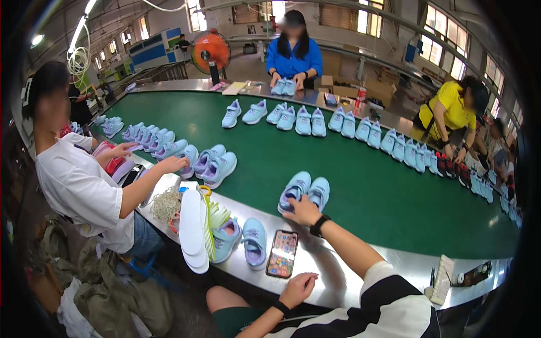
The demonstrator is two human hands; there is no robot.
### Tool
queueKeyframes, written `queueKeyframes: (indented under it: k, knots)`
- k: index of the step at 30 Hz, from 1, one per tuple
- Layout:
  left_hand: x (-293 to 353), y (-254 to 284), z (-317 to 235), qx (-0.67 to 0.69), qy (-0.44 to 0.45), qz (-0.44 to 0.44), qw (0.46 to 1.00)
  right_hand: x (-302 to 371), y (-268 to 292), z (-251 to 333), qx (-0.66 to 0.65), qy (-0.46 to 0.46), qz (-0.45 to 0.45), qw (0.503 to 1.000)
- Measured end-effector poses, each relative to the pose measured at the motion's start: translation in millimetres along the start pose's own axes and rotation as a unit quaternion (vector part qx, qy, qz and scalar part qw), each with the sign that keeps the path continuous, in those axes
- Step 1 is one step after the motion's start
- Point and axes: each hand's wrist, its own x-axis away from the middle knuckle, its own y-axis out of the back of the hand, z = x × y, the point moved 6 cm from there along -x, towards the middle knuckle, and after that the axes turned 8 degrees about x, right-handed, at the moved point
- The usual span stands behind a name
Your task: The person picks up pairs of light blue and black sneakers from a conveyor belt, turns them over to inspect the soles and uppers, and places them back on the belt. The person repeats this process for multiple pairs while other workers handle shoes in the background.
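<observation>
My right hand (303, 212), with a black watch at the wrist, reaches out over the steel table edge and grips the heels of a pair of light blue shoes (305, 190) standing on the green conveyor belt (360, 186). My left hand (297, 287), with a black wristband, rests with curled fingers at the near edge of the steel table (338, 265) and holds nothing. A smartphone (282, 253) with a lit screen lies just beyond it. Left of the phone stands another pair of light blue shoes (241, 239).
White insoles (191, 228) and yellow-green ones are stacked at the left. A person in a white shirt (84, 186) handles shoes on my left. Many shoe pairs line the belt's far edge, where people in blue (293, 56) and yellow (451, 107) work. An orange fan (211, 52) stands behind.
</observation>
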Motion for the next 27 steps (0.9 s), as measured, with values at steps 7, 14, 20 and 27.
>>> queueKeyframes:
  k: [7, 14, 20, 27]
  knots:
    - [-1, 4, -2, -0.033, -0.037, -0.028, 0.998, 26, 27, -30, -0.083, -0.006, -0.114, 0.99]
    - [7, 3, -27, 0.017, 0.01, -0.14, 0.99, 244, 90, -37, -0.146, 0.069, -0.05, 0.986]
    - [16, -34, -48, -0.118, 0.091, -0.011, 0.989, 346, 77, -86, -0.198, -0.192, -0.235, 0.932]
    - [28, -32, -21, 0.128, 0.217, -0.041, 0.967, 355, 3, -113, -0.531, -0.255, -0.008, 0.808]
